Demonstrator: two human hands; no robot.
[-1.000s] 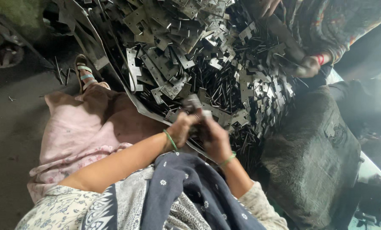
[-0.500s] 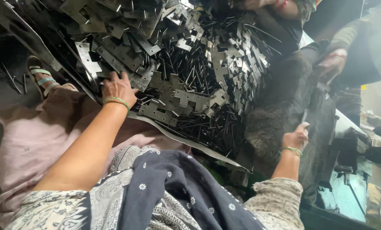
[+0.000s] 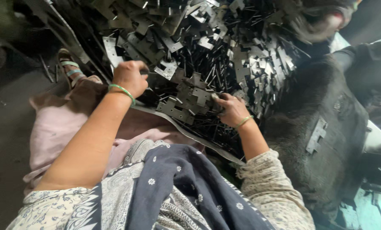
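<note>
A big heap of grey stamped metal plates (image 3: 207,47) and thin metal rods fills the upper middle of the head view. My left hand (image 3: 130,76), with a green bangle at the wrist, rests curled at the heap's near left edge; what its fingers grip is hidden. My right hand (image 3: 231,108), also wearing a bangle, reaches into the near side of the heap, fingers against a cluster of notched plates (image 3: 186,100). A curved metal sheet (image 3: 186,130) lies under the heap's near edge.
My legs in pink cloth (image 3: 58,127) and a sandalled foot (image 3: 69,66) stretch left of the heap. A dark furry sack (image 3: 318,127) with one plate lying on it stands right. Another person's hand (image 3: 322,21) works at the top right.
My right hand has come back from the dark sack on the right into the heap. My left hand stays at the heap's left edge, a little lower.
</note>
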